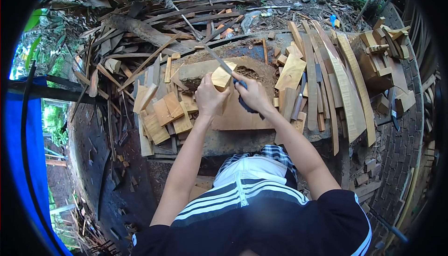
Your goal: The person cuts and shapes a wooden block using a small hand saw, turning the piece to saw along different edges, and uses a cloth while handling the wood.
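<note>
My left hand (208, 96) is wrapped around a pale yellow wood block (223, 74) and holds it upright over the thick chopping slab (247, 120). In my right hand (254, 93) is a machete, its long grey blade (217, 59) pointing up and left across the top of the block. The blade lies at the block's upper face; whether it cuts in, I cannot tell. A dark blue handle or wrapping (242, 98) shows below my right fingers. Close to my left hand lie several cut wood pieces (168, 109).
Long curved wood strips (347, 88) lie to the right, beside a knife with a dark handle (303, 84). A flat yellow board (291, 71) is nearer the slab. Stacked offcuts (378, 55) stand far right. Scrap wood (186, 22) piles up behind; a blue tarp (28, 162) hangs left.
</note>
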A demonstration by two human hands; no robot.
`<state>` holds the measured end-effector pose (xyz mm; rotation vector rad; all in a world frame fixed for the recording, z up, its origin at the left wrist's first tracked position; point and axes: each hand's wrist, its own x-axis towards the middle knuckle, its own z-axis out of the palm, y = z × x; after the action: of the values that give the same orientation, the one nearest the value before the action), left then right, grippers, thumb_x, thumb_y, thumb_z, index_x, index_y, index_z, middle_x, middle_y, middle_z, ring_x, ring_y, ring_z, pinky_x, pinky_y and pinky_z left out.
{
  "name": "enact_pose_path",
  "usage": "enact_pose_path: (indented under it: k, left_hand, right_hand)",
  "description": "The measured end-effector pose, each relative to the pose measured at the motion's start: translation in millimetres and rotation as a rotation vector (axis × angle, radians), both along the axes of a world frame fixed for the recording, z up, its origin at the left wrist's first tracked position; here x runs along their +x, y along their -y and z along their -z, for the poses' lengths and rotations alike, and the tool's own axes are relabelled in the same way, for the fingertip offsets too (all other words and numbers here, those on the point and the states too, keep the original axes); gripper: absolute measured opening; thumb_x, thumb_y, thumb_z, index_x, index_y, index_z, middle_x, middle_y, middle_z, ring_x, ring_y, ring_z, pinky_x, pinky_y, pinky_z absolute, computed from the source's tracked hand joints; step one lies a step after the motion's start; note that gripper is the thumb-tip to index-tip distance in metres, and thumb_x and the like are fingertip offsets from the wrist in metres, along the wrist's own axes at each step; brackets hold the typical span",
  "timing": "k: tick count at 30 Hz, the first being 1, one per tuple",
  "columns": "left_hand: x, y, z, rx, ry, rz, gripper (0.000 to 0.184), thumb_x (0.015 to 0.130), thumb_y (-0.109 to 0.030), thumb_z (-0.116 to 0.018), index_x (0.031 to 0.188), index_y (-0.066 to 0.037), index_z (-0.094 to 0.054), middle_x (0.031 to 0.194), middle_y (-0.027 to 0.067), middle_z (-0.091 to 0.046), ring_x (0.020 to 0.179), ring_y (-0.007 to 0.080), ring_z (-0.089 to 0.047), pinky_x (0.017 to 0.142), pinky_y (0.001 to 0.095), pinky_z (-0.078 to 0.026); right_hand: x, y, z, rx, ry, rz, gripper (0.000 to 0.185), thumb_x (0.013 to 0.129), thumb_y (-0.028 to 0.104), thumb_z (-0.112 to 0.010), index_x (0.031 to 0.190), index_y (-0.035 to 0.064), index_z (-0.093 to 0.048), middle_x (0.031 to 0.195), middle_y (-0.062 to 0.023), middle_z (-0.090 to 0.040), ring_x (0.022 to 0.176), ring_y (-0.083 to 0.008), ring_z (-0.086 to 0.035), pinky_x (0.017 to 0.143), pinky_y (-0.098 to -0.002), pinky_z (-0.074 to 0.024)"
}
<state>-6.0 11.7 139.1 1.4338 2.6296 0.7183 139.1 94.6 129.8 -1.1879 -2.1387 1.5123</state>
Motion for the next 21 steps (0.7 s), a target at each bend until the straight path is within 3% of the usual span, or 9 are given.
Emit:
enact_pose_path:
  k: [2, 6, 8, 10, 13, 17, 21]
  left_hand:
    - [5, -2, -6, -0.014, -0.006, 0.007, 0.072, 0.066, -0.034, -0.082, 0.123, 0.002, -0.056, 0.108, 0.0222, -0.068, 0.097, 0.0349, -0.068, 0.085, 0.0428, -0.055]
    - [-1, -5, 6, -0.006, -0.018, 0.014, 0.069, 0.067, -0.035, -0.082, 0.12, 0.001, -0.056, 0.105, 0.0213, -0.068, 0.095, 0.0355, -0.068, 0.082, 0.0441, -0.055]
    - [-5, -6, 9, 0.037, -0.056, 0.019, 0.068, 0.067, -0.036, -0.082, 0.118, 0.001, -0.056, 0.103, 0.0201, -0.067, 0.091, 0.0358, -0.069, 0.079, 0.0448, -0.056]
    - [-3, -7, 5, -0.019, 0.004, -0.029, 0.068, 0.067, -0.036, -0.082, 0.118, 0.001, -0.056, 0.104, 0.0204, -0.067, 0.093, 0.0359, -0.068, 0.08, 0.0447, -0.056]
    - [5, -9, 3, -0.036, -0.051, -0.016, 0.069, 0.066, -0.036, -0.083, 0.118, 0.0, -0.056, 0.106, 0.0203, -0.067, 0.094, 0.0359, -0.068, 0.08, 0.0446, -0.056]
    - [3, -12, -4, -0.054, -0.008, -0.016, 0.068, 0.066, -0.035, -0.083, 0.118, 0.001, -0.058, 0.103, 0.0217, -0.069, 0.093, 0.0361, -0.069, 0.081, 0.044, -0.056]
    - [-3, -9, -3, -0.02, -0.012, -0.025, 0.068, 0.065, -0.035, -0.084, 0.117, 0.001, -0.059, 0.102, 0.0222, -0.069, 0.093, 0.0358, -0.069, 0.081, 0.044, -0.056]
  right_hand:
    - [-17, -23, 30, 0.15, -0.001, 0.088, 0.043, 0.094, 0.03, -0.05, 0.135, 0.0246, -0.058, 0.096, -0.0245, -0.069, 0.089, -0.0396, -0.068, 0.08, -0.0478, -0.053]
    - [-4, -3, -7, 0.036, 0.021, 0.029, 0.042, 0.093, 0.03, -0.052, 0.135, 0.025, -0.059, 0.097, -0.025, -0.069, 0.091, -0.0413, -0.067, 0.082, -0.0494, -0.0521]
    - [5, 27, 7, 0.211, -0.173, 0.014, 0.044, 0.093, 0.029, -0.054, 0.136, 0.0241, -0.059, 0.088, -0.0249, -0.069, 0.083, -0.0417, -0.068, 0.078, -0.0496, -0.0528]
    - [11, 29, -8, 0.136, -0.113, -0.022, 0.043, 0.093, 0.029, -0.053, 0.136, 0.0248, -0.059, 0.089, -0.0248, -0.069, 0.083, -0.0407, -0.069, 0.076, -0.0486, -0.0534]
    - [-7, -16, 16, -0.01, -0.074, 0.05, 0.043, 0.094, 0.028, -0.051, 0.136, 0.024, -0.058, 0.091, -0.0249, -0.069, 0.084, -0.0399, -0.069, 0.073, -0.0478, -0.0539]
    - [-11, 5, 28, 0.181, -0.108, 0.113, 0.043, 0.094, 0.027, -0.052, 0.136, 0.026, -0.058, 0.089, -0.026, -0.069, 0.083, -0.0412, -0.068, 0.075, -0.0491, -0.0531]
    - [10, 40, 10, 0.13, -0.149, 0.061, 0.045, 0.094, 0.028, -0.053, 0.139, 0.0284, -0.055, 0.09, -0.0269, -0.068, 0.084, -0.0416, -0.068, 0.077, -0.0501, -0.0524]
